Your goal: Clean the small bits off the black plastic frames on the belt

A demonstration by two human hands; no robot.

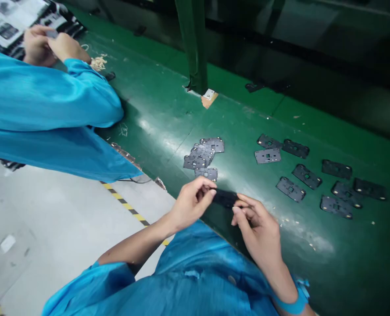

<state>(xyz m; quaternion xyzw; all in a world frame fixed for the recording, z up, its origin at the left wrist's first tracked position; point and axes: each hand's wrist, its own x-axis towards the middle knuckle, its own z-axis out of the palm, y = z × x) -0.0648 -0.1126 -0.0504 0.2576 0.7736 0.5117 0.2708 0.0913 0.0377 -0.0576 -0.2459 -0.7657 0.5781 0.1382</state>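
Between my two hands, just above the bench's near edge, is a flat black plastic plate [225, 198]. My left hand [195, 199] pinches its left end between thumb and fingers. At the other end, the thumb and fingertips of my right hand [255, 224] grip the plate. Right beyond my left hand lies a loose, overlapping pile of similar dark plates [199, 153] with cut-outs and small bright spots. Farther right, several more such plates [291, 188] are spread out singly or partly overlapping.
The green bench [155, 92] runs across the view, with a green post [195, 48] at its back. At the left, a co-worker in a blue sleeve [96, 96] handles a small piece beside light scraps [98, 62]. Yellow-black tape [125, 205] marks the floor.
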